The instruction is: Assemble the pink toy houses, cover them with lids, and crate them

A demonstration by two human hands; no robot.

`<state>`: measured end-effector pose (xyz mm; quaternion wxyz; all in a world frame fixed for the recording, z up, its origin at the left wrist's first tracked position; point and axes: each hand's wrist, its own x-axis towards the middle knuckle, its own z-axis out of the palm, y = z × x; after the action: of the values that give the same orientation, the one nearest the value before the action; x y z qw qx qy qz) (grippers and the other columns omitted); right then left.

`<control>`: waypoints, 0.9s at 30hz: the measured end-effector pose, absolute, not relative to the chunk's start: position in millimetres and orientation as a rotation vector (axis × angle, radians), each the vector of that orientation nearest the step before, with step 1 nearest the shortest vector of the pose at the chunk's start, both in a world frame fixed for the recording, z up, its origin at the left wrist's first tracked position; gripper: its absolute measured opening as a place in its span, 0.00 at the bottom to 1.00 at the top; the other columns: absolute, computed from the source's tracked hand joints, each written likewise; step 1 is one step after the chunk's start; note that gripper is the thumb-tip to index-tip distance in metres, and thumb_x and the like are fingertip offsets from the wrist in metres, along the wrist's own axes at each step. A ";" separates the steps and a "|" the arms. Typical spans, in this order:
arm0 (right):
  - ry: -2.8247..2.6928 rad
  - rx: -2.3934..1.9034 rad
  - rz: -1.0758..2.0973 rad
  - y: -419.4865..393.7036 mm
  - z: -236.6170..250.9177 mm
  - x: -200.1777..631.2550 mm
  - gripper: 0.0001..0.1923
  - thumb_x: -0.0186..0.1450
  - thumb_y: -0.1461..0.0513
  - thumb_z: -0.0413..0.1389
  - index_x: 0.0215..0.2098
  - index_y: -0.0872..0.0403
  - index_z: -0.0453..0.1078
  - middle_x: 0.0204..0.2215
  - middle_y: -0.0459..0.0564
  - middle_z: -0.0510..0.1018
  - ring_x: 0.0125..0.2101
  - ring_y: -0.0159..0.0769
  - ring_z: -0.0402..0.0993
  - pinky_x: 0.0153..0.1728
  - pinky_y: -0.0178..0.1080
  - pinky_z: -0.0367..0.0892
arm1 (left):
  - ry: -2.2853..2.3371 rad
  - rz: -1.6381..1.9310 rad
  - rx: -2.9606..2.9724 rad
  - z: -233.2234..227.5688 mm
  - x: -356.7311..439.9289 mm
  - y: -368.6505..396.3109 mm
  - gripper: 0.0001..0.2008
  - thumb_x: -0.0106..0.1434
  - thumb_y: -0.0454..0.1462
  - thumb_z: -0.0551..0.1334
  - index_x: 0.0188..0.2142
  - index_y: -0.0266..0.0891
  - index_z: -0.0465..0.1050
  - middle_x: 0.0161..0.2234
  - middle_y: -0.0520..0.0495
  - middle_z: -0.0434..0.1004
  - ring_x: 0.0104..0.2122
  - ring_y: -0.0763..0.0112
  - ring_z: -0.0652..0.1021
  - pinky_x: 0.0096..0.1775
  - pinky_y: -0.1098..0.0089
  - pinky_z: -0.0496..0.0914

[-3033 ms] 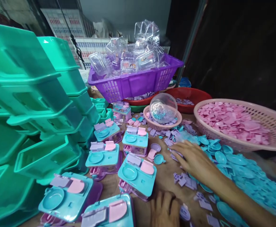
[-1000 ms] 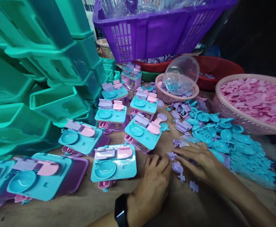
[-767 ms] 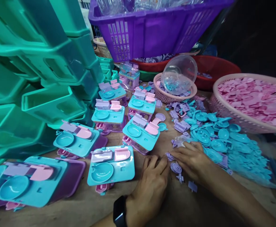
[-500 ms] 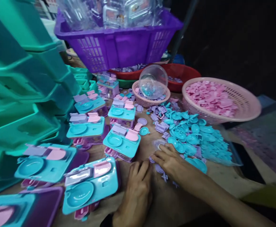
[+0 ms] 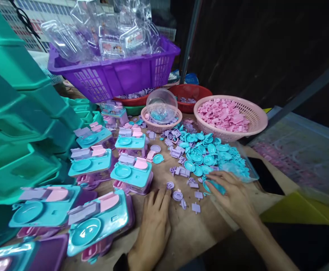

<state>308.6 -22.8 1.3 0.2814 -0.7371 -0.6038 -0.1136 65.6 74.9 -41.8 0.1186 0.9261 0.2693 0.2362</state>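
My left hand [image 5: 155, 216] lies palm down on the table, fingers stretched forward. Its fingertips are close to a small purple round piece [image 5: 170, 185]. A second purple round piece [image 5: 177, 195] with holes lies to their right. My right hand [image 5: 233, 194] is at the near edge of a pile of turquoise dish-shaped pieces [image 5: 196, 156]. Its thumb and fingers are apart over a turquoise piece [image 5: 217, 187], partly hidden beneath; whether they touch it I cannot tell. Purple square pieces [image 5: 196, 207] lie between the hands. Left of my left hand stands a toy set with a turquoise top [image 5: 116, 214].
Similar toy sets [image 5: 132, 175] stand in rows at left, beside stacked green bins [image 5: 26, 113]. A purple basket [image 5: 110, 77] of clear packs, a pink basket [image 5: 257, 116] of pink pieces and a small basket [image 5: 164, 129] with a clear bowl stand behind. A dark flat slab [image 5: 266, 177] lies right.
My right hand has moved from the purple pieces to the turquoise pile at the right, uncovering the purple pieces. My left hand stays on the table. The camera view has shifted.
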 end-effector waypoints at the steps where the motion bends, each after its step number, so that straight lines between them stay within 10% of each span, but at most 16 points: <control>1: -1.601 -2.014 -0.330 -31.6 -1.9 317.4 0.15 0.73 0.53 0.53 0.44 0.49 0.80 0.40 0.52 0.81 0.42 0.45 0.77 0.43 0.47 0.71 | 0.794 0.677 2.716 -42.0 65.3 74.9 0.40 0.52 0.21 0.51 0.66 0.32 0.61 0.62 0.42 0.71 0.57 0.52 0.68 0.59 0.52 0.66; 14: -1.267 -2.137 -0.577 -64.9 -15.4 314.4 0.20 0.75 0.52 0.48 0.51 0.54 0.76 0.46 0.57 0.78 0.47 0.49 0.75 0.49 0.52 0.71 | 0.835 0.711 2.734 -44.4 65.3 76.4 0.40 0.53 0.19 0.50 0.67 0.34 0.59 0.62 0.39 0.66 0.60 0.50 0.66 0.59 0.48 0.68; 27: -1.114 -2.238 -0.376 -66.7 -13.1 243.2 0.20 0.66 0.62 0.61 0.57 0.51 0.73 0.54 0.56 0.75 0.54 0.44 0.73 0.58 0.48 0.70 | 0.429 1.111 2.904 -58.2 72.9 106.9 0.20 0.64 0.26 0.54 0.54 0.31 0.72 0.51 0.34 0.73 0.46 0.52 0.70 0.46 0.55 0.73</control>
<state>243.2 -66.7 -13.1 0.3021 -0.8439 -0.4201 -0.1419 72.9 106.9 -58.2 0.0013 0.9253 0.1366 0.3538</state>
